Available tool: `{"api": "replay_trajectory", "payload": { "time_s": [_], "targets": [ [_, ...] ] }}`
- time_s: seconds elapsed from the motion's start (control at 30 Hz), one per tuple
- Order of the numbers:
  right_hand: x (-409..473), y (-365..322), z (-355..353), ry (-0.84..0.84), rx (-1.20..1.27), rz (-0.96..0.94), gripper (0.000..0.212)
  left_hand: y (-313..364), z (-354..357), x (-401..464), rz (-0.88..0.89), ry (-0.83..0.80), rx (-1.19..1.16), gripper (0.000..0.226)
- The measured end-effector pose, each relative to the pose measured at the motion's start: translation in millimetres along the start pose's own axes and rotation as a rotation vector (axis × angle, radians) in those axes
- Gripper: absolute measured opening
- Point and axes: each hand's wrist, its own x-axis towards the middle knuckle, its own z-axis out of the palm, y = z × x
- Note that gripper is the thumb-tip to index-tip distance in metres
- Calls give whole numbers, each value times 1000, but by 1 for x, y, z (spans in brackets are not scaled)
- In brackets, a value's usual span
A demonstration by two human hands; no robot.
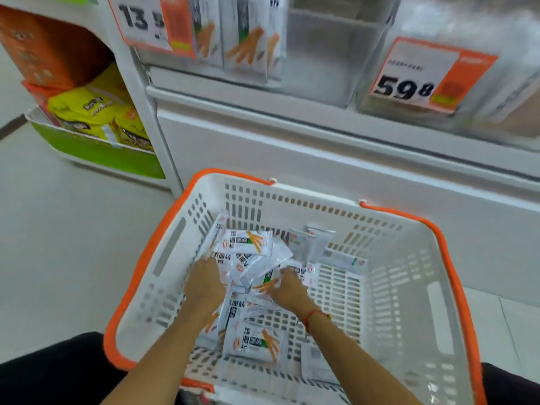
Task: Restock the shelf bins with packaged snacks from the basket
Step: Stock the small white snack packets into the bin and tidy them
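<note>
The snack packets, small white sachets printed with orange sticks, lie in a loose heap on the floor of the white basket with its orange rim, most of them piled toward the left and middle, a few lying apart nearer the person. Both hands are down in that heap: the left hand rests on its left edge with fingers bent into the packets, and the right hand, a red cord at its wrist, comes in from the right side with fingers curled round a few crumpled sachets. The left hand looks to be gathering too, though whether it has a firm hold cannot be told, since its fingertips are buried. The heap lies between the two hands and just ahead of them, so neither is clearly nearer; the packets point every way and have no shared long axis, which suggests a two-handed scoop rather than a single pick. Beyond the basket, up and ahead, stands the shelf, where a clear bin behind a price tag already holds upright packets of the same print. Beside it on the right is another clear bin, seemingly bare. A second price tag hangs further right. To the left a side rack holds yellow bags.
</note>
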Motion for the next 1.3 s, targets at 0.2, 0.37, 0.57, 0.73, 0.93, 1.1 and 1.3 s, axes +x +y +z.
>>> {"api": "replay_trajectory", "payload": {
  "time_s": [0.2, 0.37, 0.57, 0.73, 0.93, 1.1, 1.3],
  "targets": [
    [18, -29, 15, 369, -371, -470, 52, -30, 15, 3, 50, -133, -139, 56],
    [33, -27, 18, 173, -755, -536, 54, -3, -16, -10, -17, 186, 310, 43],
    [22, -1, 1, 192, -735, -469, 39, 11, -5, -16, -128, -2, 283, 62],
    [3, 27, -9, 139, -653, -283, 38, -10, 12, -16, -97, -168, -7, 26],
    [-8, 56, -25, -34, -709, -128, 58, -10, 13, -26, -110, -71, 157, 53],
    [-17, 63, -31, -150, -602, -185, 49, -10, 19, -27, -170, -142, 210, 62],
    [-32, 71, -33, -221, -741, -197, 65, -16, 25, -22, -165, -201, 165, 34]
  ]
}}
